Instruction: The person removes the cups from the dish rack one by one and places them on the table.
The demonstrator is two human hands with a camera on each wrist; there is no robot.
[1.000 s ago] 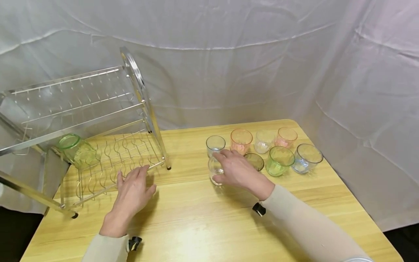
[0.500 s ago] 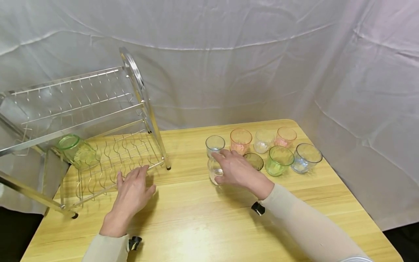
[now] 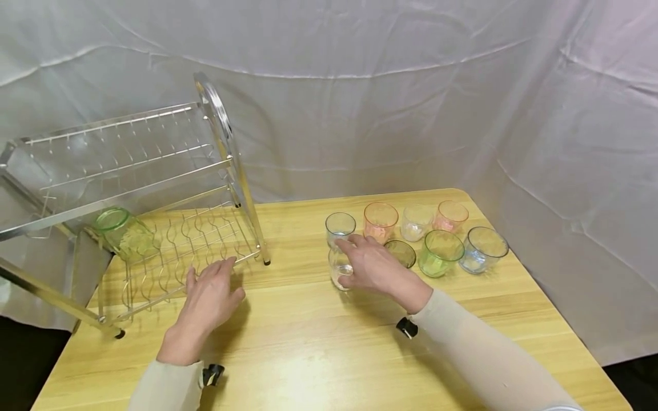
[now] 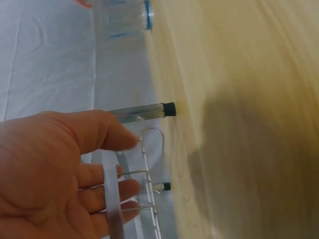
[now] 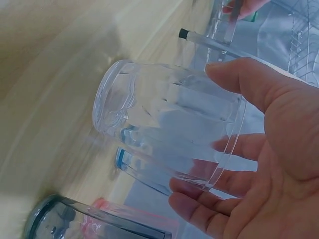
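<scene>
A: The right hand (image 3: 377, 267) grasps the clear glass (image 3: 340, 267) on the worktop (image 3: 308, 348); the left hand (image 3: 211, 297) rests released at the rack (image 3: 169, 251).

B: Neighbouring glasses (image 3: 437, 240) stand near; a careless lift could knock them.

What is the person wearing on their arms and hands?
Both hands, the left hand and the right hand, are bare. Each arm has a snug beige sleeve reaching the wrist, with a small black clip at the cuff.
</scene>
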